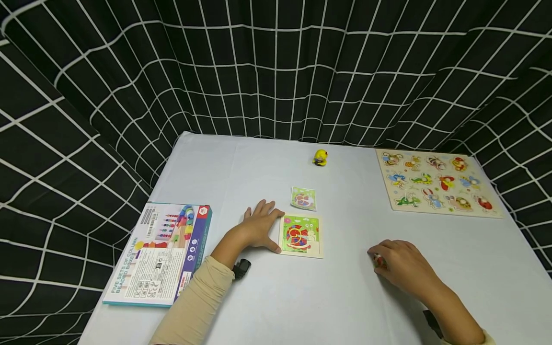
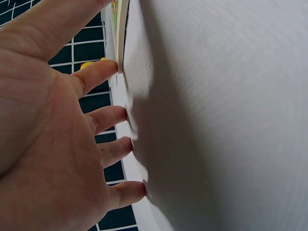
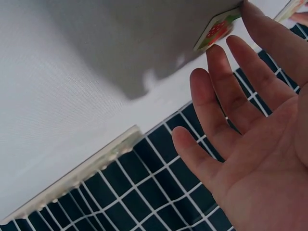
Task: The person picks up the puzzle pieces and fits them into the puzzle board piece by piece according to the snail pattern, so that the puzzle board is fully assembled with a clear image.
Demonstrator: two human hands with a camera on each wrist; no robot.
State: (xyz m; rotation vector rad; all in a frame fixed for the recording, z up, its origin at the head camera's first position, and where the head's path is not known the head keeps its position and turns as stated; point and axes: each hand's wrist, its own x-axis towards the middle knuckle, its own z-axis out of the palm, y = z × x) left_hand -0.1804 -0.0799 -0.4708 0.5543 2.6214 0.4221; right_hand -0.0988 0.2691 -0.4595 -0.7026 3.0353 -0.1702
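Observation:
A small square wooden puzzle (image 1: 321, 239) with a red snail-like picture on green lies mid-table. Beside it my left hand (image 1: 258, 229) has its fingers spread, the index fingertip at the upper left corner and the thumb at the lower left. The board's edge (image 2: 121, 43) shows against that index finger in the left wrist view. Farther right, my right hand (image 1: 403, 266) pinches a small puzzle piece (image 3: 219, 30) by its edges, low over the table. Red and green print shows on the piece. Just behind the puzzle lies a picture card (image 1: 304, 198) with a similar snail-like design.
On the left lies a flat toy box (image 1: 151, 273), partly behind the left forearm. A yellow toy figure (image 1: 320, 157) stands toward the back. At the back right is a large insect puzzle board (image 1: 422, 191). Black gridded cloth (image 1: 276, 72) hangs behind the white table (image 1: 340, 297).

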